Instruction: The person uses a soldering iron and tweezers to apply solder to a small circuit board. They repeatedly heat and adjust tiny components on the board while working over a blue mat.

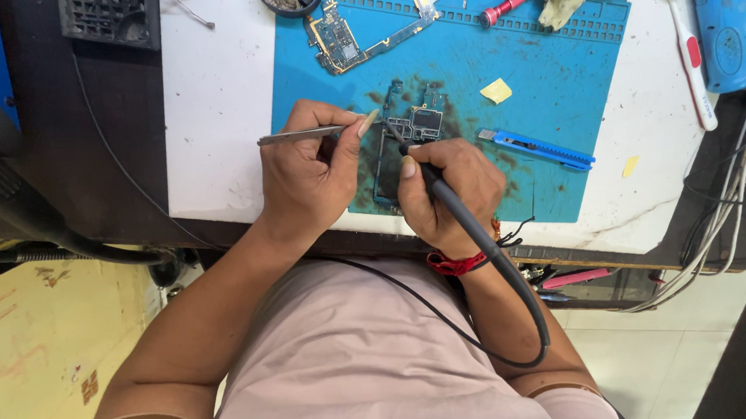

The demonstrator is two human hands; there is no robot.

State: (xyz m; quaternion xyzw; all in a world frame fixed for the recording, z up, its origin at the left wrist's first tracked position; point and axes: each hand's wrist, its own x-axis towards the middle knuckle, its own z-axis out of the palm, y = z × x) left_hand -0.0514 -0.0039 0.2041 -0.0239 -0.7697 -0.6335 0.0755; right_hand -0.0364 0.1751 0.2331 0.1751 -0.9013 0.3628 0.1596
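We see the left hand (310,175) closed around a pair of metal tweezers (300,134), whose back end sticks out to its left over the bare white tabletop (216,96). The right hand (447,197) is clamped on a dark soldering iron (431,183), its tip slanting up and to the left onto a phone circuit board (417,122) just beyond both sets of knuckles. The two hands sit close together, nearly touching above the board, which lies on a blue work mat (553,82) stained dark around it.

The iron's cable (522,305) loops back past the right wrist and over the near table edge. To the right of the right hand a blue utility knife (536,148) lies on open mat, with a yellow scrap (496,90) beyond it. Further ahead of the left hand rests a second circuit board (340,42). The mat's near edge runs under both hands, close to the table edge; open mat remains ahead and to the right.
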